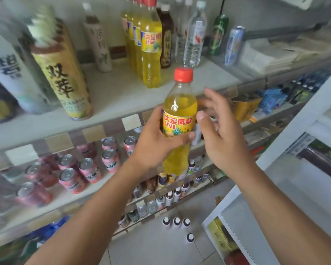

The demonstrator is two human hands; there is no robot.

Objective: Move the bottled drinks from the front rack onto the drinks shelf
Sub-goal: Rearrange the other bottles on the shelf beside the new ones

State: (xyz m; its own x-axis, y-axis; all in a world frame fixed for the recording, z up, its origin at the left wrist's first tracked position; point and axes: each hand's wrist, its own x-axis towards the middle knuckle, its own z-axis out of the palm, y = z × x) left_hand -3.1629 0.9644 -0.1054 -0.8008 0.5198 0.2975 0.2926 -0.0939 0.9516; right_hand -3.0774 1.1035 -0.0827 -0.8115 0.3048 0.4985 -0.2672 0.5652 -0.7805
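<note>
Holding a yellow drink bottle (180, 119) upright before the drinks shelf (122, 92).
Left hand (157, 142) wraps its label; right hand (222, 131) hovers beside, fingers loosely spread, holding nothing.

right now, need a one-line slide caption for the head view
Left hand grips a yellow Dayao bottle before the drinks shelf; right hand open beside it.

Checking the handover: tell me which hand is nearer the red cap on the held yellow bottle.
Left, judging by this view alone. The left hand grips the yellow bottle at its label, below the red cap. The right hand is open beside the bottle, not holding it.
</note>
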